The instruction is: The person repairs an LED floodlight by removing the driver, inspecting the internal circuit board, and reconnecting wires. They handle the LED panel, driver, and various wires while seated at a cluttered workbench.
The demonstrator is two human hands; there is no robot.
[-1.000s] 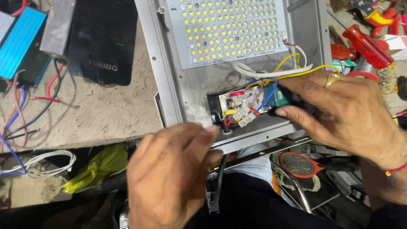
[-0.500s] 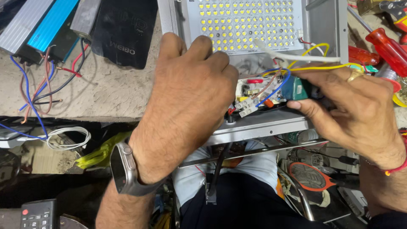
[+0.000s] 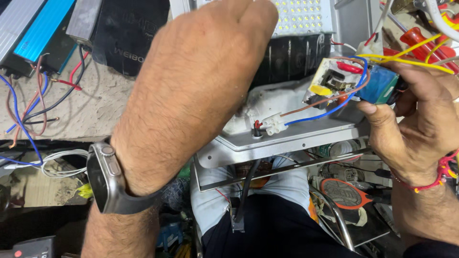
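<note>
My left hand [image 3: 191, 91], with a dark watch [image 3: 107, 179] on the wrist, reaches over a grey metal floodlight housing [image 3: 287, 138] and covers much of its LED panel [image 3: 306, 16]; its fingertips are hidden. My right hand [image 3: 416, 124] holds a small circuit board [image 3: 351, 81] with a blue part, lifted off the housing. Brown and blue wires [image 3: 311, 110] run from the board to a white terminal block [image 3: 272, 125] on the housing. Yellow wires [image 3: 411, 55] lead up to the right.
A blue and silver box [image 3: 33, 28] and a black box [image 3: 129, 33] with red, blue and black leads lie at the upper left. Red-handled tools [image 3: 430, 38] sit at the upper right. A white cable coil [image 3: 62, 162] hangs at the bench edge.
My right hand has lifted the circuit board up and out of the housing. My left hand has moved further over the LED panel, and the view has closed in.
</note>
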